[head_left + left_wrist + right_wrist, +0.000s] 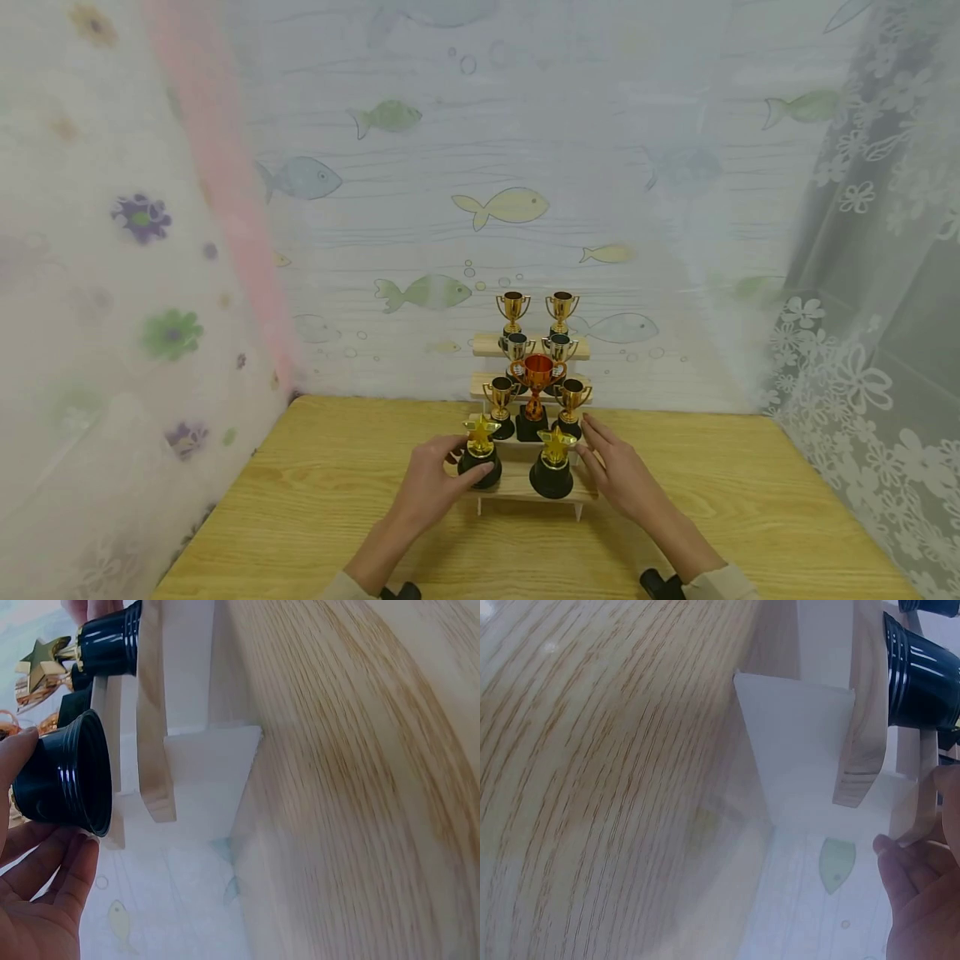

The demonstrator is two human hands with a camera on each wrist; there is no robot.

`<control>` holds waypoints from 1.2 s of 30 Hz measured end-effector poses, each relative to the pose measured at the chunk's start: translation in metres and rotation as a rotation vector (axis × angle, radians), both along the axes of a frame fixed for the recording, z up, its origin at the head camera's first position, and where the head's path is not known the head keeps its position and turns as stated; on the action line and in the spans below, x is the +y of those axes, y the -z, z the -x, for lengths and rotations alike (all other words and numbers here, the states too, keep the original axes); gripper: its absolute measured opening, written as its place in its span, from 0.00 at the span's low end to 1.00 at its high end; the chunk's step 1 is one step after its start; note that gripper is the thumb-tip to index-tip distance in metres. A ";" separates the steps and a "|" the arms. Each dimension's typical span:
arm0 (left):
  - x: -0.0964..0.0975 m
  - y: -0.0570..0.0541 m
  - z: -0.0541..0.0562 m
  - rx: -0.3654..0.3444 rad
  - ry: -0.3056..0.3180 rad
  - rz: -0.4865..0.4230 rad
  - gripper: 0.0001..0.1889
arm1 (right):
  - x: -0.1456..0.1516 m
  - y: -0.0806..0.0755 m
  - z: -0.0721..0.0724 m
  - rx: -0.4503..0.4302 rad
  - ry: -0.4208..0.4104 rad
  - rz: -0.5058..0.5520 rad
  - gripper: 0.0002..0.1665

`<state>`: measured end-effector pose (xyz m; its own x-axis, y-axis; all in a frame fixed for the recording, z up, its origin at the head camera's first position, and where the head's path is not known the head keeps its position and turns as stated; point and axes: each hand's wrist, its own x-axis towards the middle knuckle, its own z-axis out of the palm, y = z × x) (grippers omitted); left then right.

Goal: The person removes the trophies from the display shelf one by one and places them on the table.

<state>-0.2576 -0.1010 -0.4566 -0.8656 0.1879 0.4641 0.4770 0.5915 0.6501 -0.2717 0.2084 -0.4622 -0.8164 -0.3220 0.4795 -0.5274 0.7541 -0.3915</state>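
– Left hand (435, 481): black-based, gold-star, plastic-looking trophy (480, 468) pinched, held just above wooden stepped rack's front shelf (517, 483). Right hand (618, 472): grip can't be told.
– Hollow base (46, 778), so probably light, stiff, slick; best gripped there.

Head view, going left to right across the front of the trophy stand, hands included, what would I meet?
Left hand, left star trophy, right star trophy, right hand.

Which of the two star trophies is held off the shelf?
The left star trophy, gripped by the left hand, its hollow underside showing; the right star trophy stands on the front shelf.
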 end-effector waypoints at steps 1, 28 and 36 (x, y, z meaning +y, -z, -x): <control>-0.001 -0.001 0.000 0.001 -0.004 0.002 0.31 | 0.000 0.000 0.000 0.001 0.000 0.000 0.29; -0.026 -0.005 -0.003 0.031 -0.079 -0.026 0.29 | 0.001 -0.001 0.002 0.004 0.009 -0.006 0.30; -0.034 -0.003 -0.001 0.019 -0.115 -0.016 0.29 | 0.000 0.000 0.001 -0.001 0.003 -0.002 0.30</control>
<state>-0.2564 -0.1347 -0.4532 -0.8719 0.0801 0.4830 0.4190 0.6325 0.6515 -0.2728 0.2087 -0.4627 -0.8177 -0.3209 0.4778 -0.5249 0.7565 -0.3902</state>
